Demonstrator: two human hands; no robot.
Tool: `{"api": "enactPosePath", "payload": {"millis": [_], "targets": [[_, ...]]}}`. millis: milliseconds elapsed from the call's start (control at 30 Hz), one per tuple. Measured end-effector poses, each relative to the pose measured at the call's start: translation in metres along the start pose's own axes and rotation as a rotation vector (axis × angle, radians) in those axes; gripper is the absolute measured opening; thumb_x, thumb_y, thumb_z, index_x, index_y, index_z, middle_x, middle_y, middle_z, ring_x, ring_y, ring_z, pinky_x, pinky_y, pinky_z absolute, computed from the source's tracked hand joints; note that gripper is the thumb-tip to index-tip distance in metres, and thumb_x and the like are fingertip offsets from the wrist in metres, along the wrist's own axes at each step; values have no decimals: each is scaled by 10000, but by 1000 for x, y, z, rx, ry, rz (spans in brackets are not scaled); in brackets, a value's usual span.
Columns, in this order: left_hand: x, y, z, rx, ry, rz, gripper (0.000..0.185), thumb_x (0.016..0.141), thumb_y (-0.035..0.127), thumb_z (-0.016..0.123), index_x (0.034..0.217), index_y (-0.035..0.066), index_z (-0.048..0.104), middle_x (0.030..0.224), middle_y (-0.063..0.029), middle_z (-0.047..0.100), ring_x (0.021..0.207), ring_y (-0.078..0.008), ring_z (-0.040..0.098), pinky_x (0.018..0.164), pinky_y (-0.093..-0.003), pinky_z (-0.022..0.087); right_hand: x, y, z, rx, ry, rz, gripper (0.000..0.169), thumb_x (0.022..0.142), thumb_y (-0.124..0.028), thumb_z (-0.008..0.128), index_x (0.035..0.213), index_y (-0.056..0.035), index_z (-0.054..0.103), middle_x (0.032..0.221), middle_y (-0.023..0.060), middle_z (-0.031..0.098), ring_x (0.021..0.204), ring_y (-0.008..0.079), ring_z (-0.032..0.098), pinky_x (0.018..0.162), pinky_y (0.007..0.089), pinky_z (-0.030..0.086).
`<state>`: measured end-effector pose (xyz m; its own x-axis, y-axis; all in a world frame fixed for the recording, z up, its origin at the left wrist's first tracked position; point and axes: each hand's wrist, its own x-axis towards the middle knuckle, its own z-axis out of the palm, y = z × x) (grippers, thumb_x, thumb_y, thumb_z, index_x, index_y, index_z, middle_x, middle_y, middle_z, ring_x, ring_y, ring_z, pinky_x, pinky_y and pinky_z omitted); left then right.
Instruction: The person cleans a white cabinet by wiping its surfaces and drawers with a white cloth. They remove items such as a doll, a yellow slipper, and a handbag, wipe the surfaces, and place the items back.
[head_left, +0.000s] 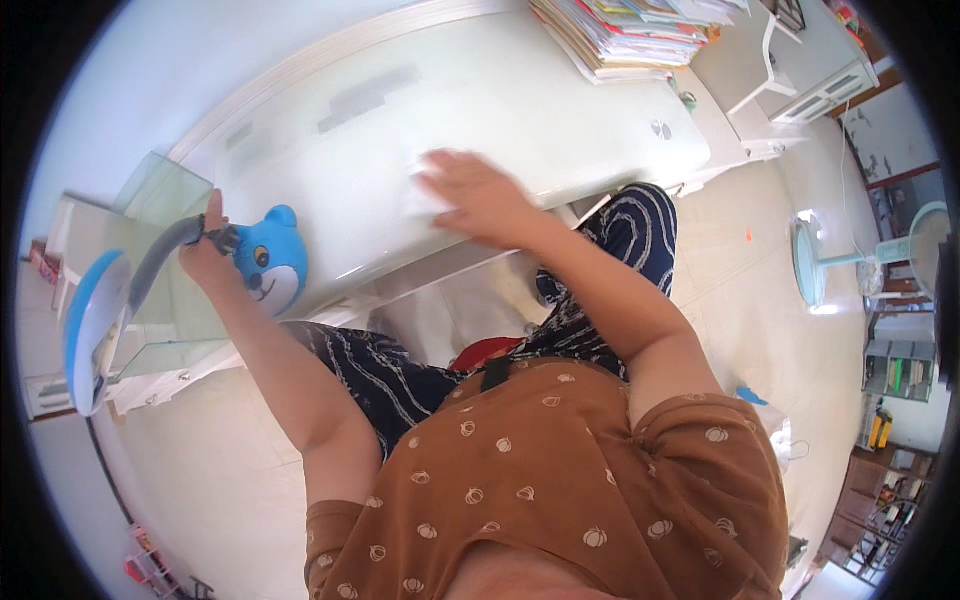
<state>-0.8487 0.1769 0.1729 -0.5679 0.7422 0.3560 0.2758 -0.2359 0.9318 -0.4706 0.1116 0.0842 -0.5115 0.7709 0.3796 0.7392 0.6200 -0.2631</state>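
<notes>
A blue desk lamp with a bear-face base (271, 259) stands at the left end of the white glossy tabletop (495, 112). My left hand (206, 251) grips its grey flexible neck (161, 251) near the base, one finger pointing up. A dark bunched piece (223, 240), too small to identify, shows by these fingers. The lamp's blue and white head (96, 330) leans out to the left. My right hand (480, 199), blurred, is over the table's near edge, holding nothing, with its fingers spread. I cannot tell whether it touches the tabletop.
A tall stack of papers and books (622, 37) sits at the table's far right. Clear glass panels (165, 292) are behind the lamp at left. My knees are at the table's near edge. A pale green fan (892, 251) stands on the tiled floor to the right.
</notes>
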Motion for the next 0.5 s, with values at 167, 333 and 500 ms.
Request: {"api": "enactPosePath", "payload": {"millis": [167,333,500], "targets": [[-3,5,-7,88,9,-57,306,731,225,875,763,13,655,701,-72,625,603,-129,562,575,-261,429,-68,110,-44,-289,-15,484,700,960,-510,480,1480,-54,373,1558,193,295,1464,319,234,1191,452,179],[-11,15,1,36,-23,-89,339,709,244,890,768,23,640,732,-73,633,628,-135,572,596,-268,448,-54,157,-50,-338,26,877,833,929,-613,467,1497,-22,320,1573,226,237,1478,355,180,1196,464,147],[-2,-1,-2,182,-9,-76,382,730,295,870,751,-21,657,698,-59,644,636,-158,589,633,-304,478,23,148,-24,-366,-20,896,889,922,-645,452,1490,22,301,1560,265,232,1477,382,160,1196,476,133]]}}
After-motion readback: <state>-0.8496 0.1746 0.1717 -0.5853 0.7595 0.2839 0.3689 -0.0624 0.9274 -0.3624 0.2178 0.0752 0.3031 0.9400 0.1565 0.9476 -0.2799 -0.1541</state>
